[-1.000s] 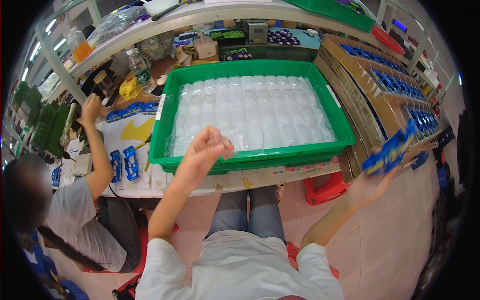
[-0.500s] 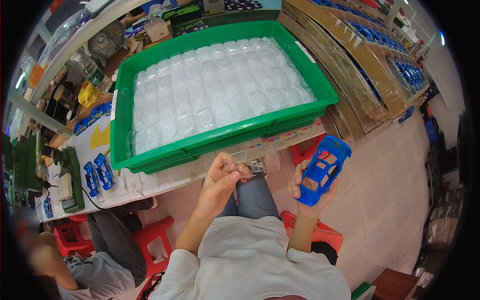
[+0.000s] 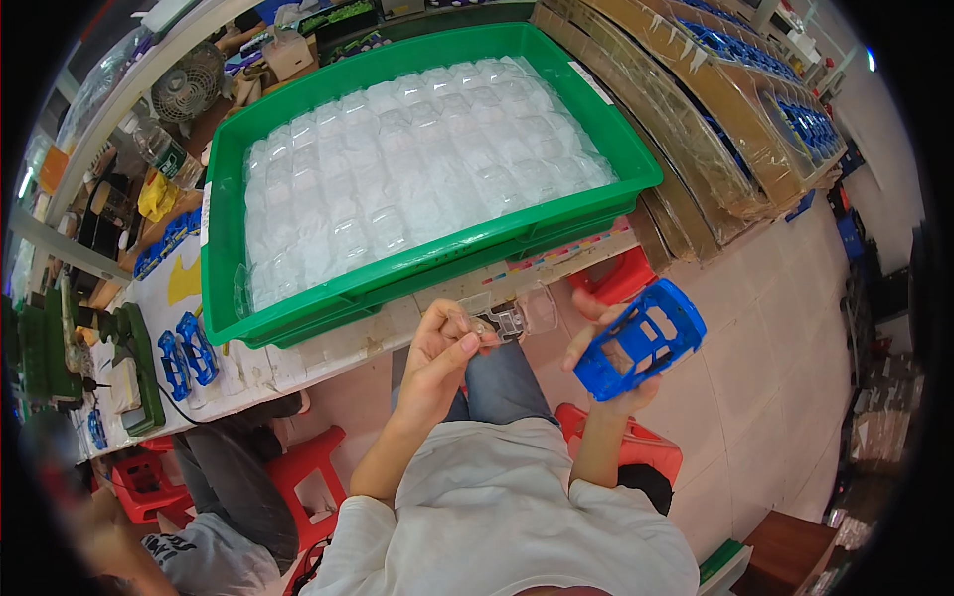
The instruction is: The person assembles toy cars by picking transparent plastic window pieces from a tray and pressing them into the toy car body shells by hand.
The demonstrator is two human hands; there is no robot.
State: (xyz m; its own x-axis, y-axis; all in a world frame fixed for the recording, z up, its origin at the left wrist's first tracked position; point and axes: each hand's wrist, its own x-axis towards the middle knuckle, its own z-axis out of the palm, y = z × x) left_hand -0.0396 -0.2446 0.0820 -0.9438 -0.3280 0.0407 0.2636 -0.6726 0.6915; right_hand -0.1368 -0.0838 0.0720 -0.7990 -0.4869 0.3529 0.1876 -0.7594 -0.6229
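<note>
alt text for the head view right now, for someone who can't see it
A person's right hand holds a blue toy car shell while the left hand pinches a clear plastic part. Beyond them, a green tray holds rows of clear plastic pieces.

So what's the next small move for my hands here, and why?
Perhaps bring the clear plastic piece toward the blue toy car shell: your left hand pinches the piece, your right hand holds the shell, the two are apart, and the shell has window openings.
</note>
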